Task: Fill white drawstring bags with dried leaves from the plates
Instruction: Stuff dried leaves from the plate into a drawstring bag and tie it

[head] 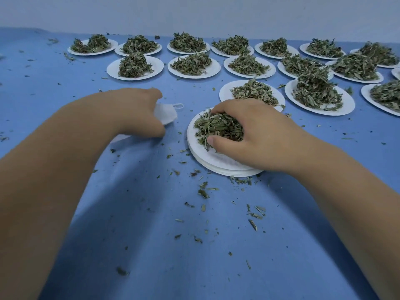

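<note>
Both busy — left hand (138,111) pinches the white bag (166,114), right hand (255,128) clutches leaves (216,126) atop the near plate (216,162).

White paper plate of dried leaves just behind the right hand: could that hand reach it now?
Probably yes: the right hand, gripping green dried leaves, sits just before that white paper plate, with nothing between them.

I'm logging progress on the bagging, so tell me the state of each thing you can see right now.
left grip, pinches the bag
bag, limp, looks unfilled
right grip, curled round the near leaves
near leaves, piled on the near plate
near plate, tops a stack
far plates, heaped with leaves
cloth, strewn with leaf bits
</note>
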`<state>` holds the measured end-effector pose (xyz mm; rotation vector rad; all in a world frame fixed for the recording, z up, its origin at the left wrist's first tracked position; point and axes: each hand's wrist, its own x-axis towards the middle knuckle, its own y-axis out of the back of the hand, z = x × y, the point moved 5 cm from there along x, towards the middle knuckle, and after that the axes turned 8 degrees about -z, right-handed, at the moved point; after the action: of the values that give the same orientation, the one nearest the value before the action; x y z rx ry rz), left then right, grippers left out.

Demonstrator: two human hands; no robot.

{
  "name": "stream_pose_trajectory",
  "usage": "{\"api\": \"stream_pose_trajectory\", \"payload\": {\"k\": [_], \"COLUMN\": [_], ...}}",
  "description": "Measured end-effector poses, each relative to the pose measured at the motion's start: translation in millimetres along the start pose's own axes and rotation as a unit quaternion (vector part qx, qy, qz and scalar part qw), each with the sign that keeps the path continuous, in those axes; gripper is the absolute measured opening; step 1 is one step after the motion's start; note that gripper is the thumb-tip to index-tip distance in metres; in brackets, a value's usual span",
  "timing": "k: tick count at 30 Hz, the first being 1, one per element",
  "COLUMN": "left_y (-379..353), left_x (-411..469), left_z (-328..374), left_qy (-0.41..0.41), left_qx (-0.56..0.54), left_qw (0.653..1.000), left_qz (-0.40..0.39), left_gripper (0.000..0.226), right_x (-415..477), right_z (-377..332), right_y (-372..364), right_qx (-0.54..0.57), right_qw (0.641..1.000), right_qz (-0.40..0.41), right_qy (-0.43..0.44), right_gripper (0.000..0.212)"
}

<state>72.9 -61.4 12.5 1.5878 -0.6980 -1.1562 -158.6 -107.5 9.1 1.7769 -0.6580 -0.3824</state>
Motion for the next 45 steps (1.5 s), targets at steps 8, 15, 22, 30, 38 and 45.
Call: {"api": "stream_pose_trajectory", "payload": {"k": [8, 15, 22, 30, 38, 45], "left_y": [-3, 4, -5, -7, -7, -6], "left_x": [7, 0, 1, -15, -35, -44], "left_z": [22, 16, 18, 27, 35, 49], "left_qy": [0.026, -0.028, -0.117, -0.161, -0.232, -0.244], "left_qx": [-0.014, -0.066, -0.076, -0.148, -0.232, -0.205], "left_qw": [0.996, 0.967, 0.943, 0.925, 0.895, 0.9], "left_qz": [0.085, 0.246, 0.303, 0.311, 0.301, 0.296], "left_gripper": [0.027, 0.019, 0.034, 0.035, 0.026, 0.029], "right_x": [-1, 0, 0, -1, -8, -13], "right_z": [-3, 4, 7, 10, 3, -15], "right_y": [2, 8, 9, 16, 30, 35], "right_qx": [-0.003, 0.013, 0.049, 0.101, 0.148, 0.129], "right_qw": [1.0, 0.999, 0.997, 0.989, 0.974, 0.968], "right_qz": [0.004, 0.031, 0.055, 0.104, 0.171, 0.203], "right_qy": [0.011, 0.012, 0.011, 0.004, 0.022, 0.068], "right_gripper": [0.06, 0.046, 0.035, 0.023, 0.031, 0.016]}}
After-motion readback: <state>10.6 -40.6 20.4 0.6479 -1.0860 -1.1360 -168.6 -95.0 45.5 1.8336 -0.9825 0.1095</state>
